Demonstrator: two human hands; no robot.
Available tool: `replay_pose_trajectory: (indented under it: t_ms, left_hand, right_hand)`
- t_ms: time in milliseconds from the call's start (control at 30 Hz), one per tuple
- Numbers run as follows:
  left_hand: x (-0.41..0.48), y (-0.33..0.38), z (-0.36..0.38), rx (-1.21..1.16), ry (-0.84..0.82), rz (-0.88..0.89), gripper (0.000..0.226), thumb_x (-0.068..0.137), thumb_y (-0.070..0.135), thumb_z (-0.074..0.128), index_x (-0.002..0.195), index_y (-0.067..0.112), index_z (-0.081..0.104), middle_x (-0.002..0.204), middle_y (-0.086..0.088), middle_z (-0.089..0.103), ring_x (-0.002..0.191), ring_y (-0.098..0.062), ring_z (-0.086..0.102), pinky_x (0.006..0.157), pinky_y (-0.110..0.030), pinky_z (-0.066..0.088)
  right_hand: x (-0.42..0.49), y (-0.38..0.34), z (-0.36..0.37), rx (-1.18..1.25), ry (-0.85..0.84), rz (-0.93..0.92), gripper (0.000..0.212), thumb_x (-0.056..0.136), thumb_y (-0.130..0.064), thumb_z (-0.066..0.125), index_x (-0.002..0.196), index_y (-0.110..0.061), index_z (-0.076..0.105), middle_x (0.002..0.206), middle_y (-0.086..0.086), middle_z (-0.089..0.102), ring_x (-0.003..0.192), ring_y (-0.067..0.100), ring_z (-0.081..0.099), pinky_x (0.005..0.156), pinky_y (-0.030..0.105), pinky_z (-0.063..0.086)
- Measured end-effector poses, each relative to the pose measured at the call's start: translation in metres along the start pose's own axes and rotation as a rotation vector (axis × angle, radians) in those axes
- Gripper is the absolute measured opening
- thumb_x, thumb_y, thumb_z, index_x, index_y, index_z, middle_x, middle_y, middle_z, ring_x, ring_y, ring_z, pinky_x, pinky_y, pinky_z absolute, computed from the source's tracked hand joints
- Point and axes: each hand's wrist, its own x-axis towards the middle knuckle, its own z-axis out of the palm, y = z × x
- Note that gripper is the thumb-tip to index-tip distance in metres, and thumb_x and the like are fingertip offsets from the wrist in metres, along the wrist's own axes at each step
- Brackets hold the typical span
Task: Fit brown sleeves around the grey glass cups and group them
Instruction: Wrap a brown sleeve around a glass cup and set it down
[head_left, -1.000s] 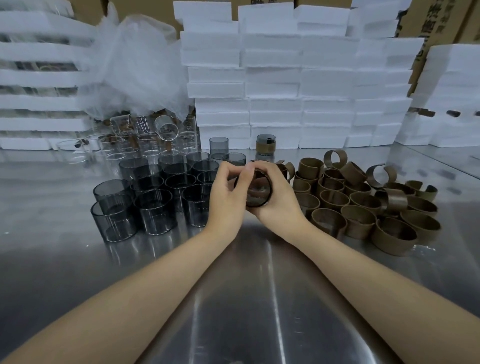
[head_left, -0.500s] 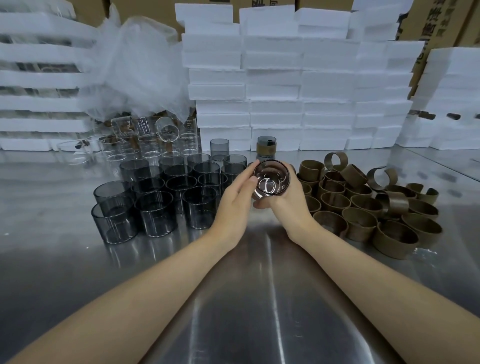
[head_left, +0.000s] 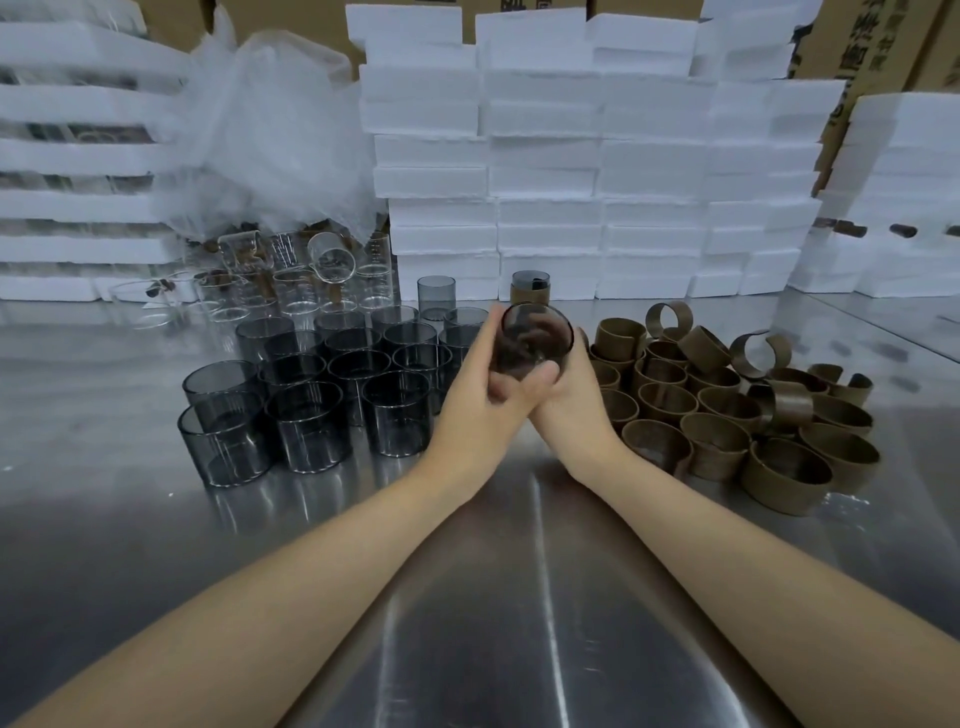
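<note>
White foam boxes (head_left: 545, 156) stood stacked along the back of the steel bench (head_left: 519, 597). On it the bare grey cups (head_left: 311, 395) clustered to your left and the brown sleeves (head_left: 727, 415) lay heaped to your right. Between the two groups both your hands held one cup (head_left: 532, 343) off the bench, its mouth tipped towards you. Your left hand (head_left: 478, 410) gripped its left side, thumb underneath; your right hand (head_left: 571, 400) cupped it from below, thumb curled at the near rim. A second earlier you had it lower, pressed between both hands; now it was raised and turned open towards you, which suggested the fitting was done and you were checking it. Whether a sleeve sat round it I could not tell; your fingers hid its wall.
</note>
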Motion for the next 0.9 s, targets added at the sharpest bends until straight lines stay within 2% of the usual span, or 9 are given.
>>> replay_pose_trajectory:
  t_ms: [100, 167, 267, 333, 433, 633, 700, 800, 900]
  left_hand:
    - [-0.0017, 0.0015, -0.0019, -0.043, 0.022, -0.010, 0.069, 0.082, 0.044, 0.067, 0.144, 0.031, 0.038, 0.135, 0.019, 0.054, 0.129, 0.001, 0.048, 0.109, -0.028, 0.041]
    - [-0.0026, 0.0028, -0.0030, -0.031, 0.047, -0.003, 0.071, 0.077, 0.041, 0.076, 0.139, 0.031, 0.044, 0.125, 0.027, 0.057, 0.121, 0.008, 0.051, 0.100, -0.016, 0.043]
    - [-0.0022, 0.0028, -0.0033, 0.041, 0.094, 0.002, 0.072, 0.074, 0.028, 0.082, 0.137, 0.033, 0.047, 0.127, 0.025, 0.053, 0.119, 0.013, 0.048, 0.097, -0.007, 0.040]
    - [-0.0018, 0.0021, -0.0030, 0.046, 0.121, 0.011, 0.066, 0.075, 0.019, 0.083, 0.132, 0.033, 0.053, 0.126, 0.015, 0.057, 0.116, 0.005, 0.055, 0.096, -0.011, 0.044]
    - [-0.0014, 0.0049, -0.0018, 0.067, 0.150, 0.033, 0.051, 0.079, 0.019, 0.080, 0.122, 0.034, 0.059, 0.121, 0.001, 0.062, 0.106, -0.006, 0.063, 0.089, -0.016, 0.050]
    - [0.0005, 0.0079, -0.0034, 0.119, 0.171, 0.041, 0.020, 0.094, 0.031, 0.062, 0.113, 0.031, 0.062, 0.116, 0.001, 0.064, 0.099, -0.006, 0.064, 0.082, -0.016, 0.049]
    - [-0.0001, 0.0081, -0.0029, 0.081, 0.179, 0.018, 0.020, 0.099, 0.034, 0.052, 0.114, 0.026, 0.064, 0.109, 0.000, 0.066, 0.094, -0.008, 0.066, 0.074, -0.014, 0.050]
    - [-0.0028, 0.0102, 0.0000, -0.067, 0.201, -0.032, 0.045, 0.099, 0.049, 0.034, 0.114, 0.023, 0.067, 0.101, 0.003, 0.071, 0.093, -0.007, 0.069, 0.065, -0.013, 0.051]
    - [-0.0056, 0.0108, 0.0030, -0.124, 0.133, -0.034, 0.043, 0.085, 0.060, 0.043, 0.113, 0.036, 0.063, 0.109, 0.009, 0.069, 0.097, -0.005, 0.068, 0.064, -0.012, 0.051]
  right_hand:
    - [-0.0011, -0.0034, 0.0001, 0.087, -0.042, 0.190, 0.059, 0.083, -0.027, 0.074, 0.132, -0.012, 0.046, 0.122, 0.021, 0.062, 0.106, 0.034, 0.064, 0.078, 0.040, 0.055]
    - [-0.0018, -0.0069, -0.0030, 0.257, -0.141, 0.386, 0.064, 0.081, -0.054, 0.065, 0.126, -0.009, 0.054, 0.117, 0.023, 0.066, 0.099, 0.042, 0.064, 0.075, 0.034, 0.050]
    - [-0.0046, -0.0102, -0.0048, 0.417, -0.309, 0.621, 0.075, 0.076, -0.071, 0.053, 0.114, -0.007, 0.059, 0.077, 0.003, 0.068, 0.049, 0.010, 0.058, 0.044, 0.015, 0.046]
    - [-0.0035, -0.0075, -0.0044, 0.478, -0.342, 0.673, 0.074, 0.077, -0.072, 0.053, 0.111, -0.007, 0.058, 0.076, 0.002, 0.060, 0.041, 0.007, 0.048, 0.038, 0.015, 0.042]
    - [-0.0021, -0.0049, -0.0033, 0.504, -0.357, 0.659, 0.071, 0.079, -0.073, 0.052, 0.107, -0.008, 0.061, 0.083, 0.002, 0.062, 0.049, 0.008, 0.053, 0.045, 0.017, 0.044]
    - [-0.0002, -0.0017, -0.0032, 0.529, -0.379, 0.652, 0.065, 0.082, -0.066, 0.054, 0.121, -0.014, 0.060, 0.092, 0.004, 0.065, 0.054, 0.011, 0.053, 0.048, 0.016, 0.046]
    - [0.0006, -0.0025, -0.0042, 0.503, -0.388, 0.660, 0.058, 0.081, -0.066, 0.055, 0.104, -0.015, 0.070, 0.091, 0.005, 0.065, 0.054, 0.011, 0.054, 0.048, 0.014, 0.046]
    - [0.0014, -0.0032, -0.0057, 0.500, -0.377, 0.693, 0.058, 0.079, -0.066, 0.055, 0.088, -0.011, 0.075, 0.075, 0.005, 0.064, 0.047, 0.010, 0.056, 0.042, 0.012, 0.046]
    - [0.0021, -0.0036, -0.0077, 0.551, -0.343, 0.712, 0.059, 0.085, -0.064, 0.052, 0.083, -0.010, 0.075, 0.071, 0.004, 0.062, 0.044, 0.009, 0.054, 0.038, 0.011, 0.042]
